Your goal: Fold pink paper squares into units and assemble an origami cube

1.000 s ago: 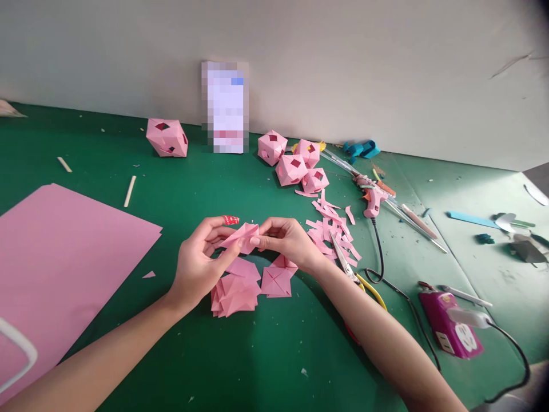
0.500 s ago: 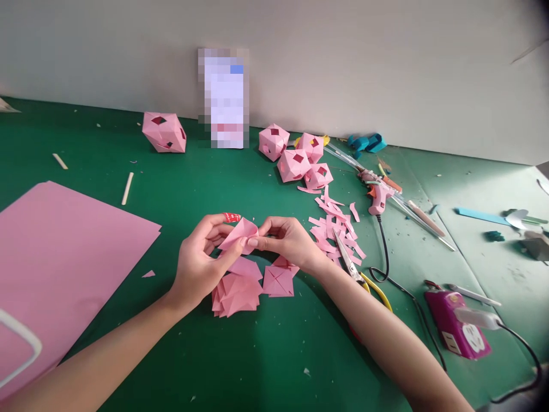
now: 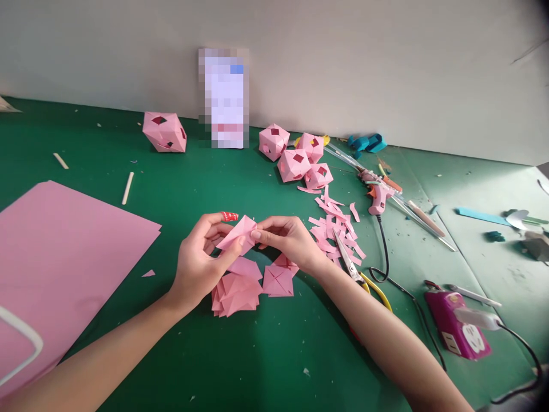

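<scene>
Between both hands is a small piece of pink paper [image 3: 238, 233], partly folded, held just above the table. My left hand [image 3: 201, 252] pinches its left and lower side with thumb and fingers; a red patterned wrap covers one fingertip. At the paper's right corner, my right hand [image 3: 285, 237] pinches with thumb and forefinger. Below the hands lies a loose stack of pink paper pieces [image 3: 237, 294]. Just right of the stack, creased pink squares [image 3: 278, 280] lie flat, partly under my right hand.
Large pink sheets [image 3: 77, 252] lie at left. Folded pink paper shapes [image 3: 294, 165] stand at the back, near a pixelated upright panel [image 3: 225, 97]. To the right are pink scraps [image 3: 332, 226], scissors [image 3: 349, 260], a glue gun [image 3: 380, 197] with its cord, and a purple power socket [image 3: 454, 323].
The paper in my hands looks flatter, its right edge less curled. My right thumb and fingers have shifted slightly along its corner. Everything else lies as before.
</scene>
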Demonstrator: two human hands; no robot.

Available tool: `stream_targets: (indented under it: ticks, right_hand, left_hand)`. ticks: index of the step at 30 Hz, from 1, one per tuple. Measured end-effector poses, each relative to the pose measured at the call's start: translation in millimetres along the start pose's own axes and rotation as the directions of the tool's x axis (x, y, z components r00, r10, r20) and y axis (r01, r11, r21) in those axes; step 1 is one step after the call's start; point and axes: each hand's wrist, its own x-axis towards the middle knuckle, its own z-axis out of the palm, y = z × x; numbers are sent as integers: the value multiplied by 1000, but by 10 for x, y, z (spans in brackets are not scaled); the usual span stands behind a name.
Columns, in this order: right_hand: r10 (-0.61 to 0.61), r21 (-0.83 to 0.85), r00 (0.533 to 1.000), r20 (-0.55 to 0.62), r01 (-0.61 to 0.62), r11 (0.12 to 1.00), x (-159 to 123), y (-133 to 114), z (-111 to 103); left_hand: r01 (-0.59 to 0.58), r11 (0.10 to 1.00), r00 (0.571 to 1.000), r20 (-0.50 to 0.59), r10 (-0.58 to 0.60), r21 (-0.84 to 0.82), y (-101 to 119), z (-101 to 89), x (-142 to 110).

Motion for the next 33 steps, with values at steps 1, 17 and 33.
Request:
stream_targets:
  ticks: [1,17,33]
  right_hand:
    - [2,3,1000,-3,-2,1000,1,-3,1]
    - [3,53,1000,-31,-2,999,-12,2,1]
    - [-49,-32,998,-37,48,998,-16,-9,49]
  left_hand:
    - [7,1000,1000,5,-6,-7,-2,0,2]
    - [53,995,995,86,-45,-89,-23,-5,8]
    - [75,994,996,55,-71,-76,33,-1,39]
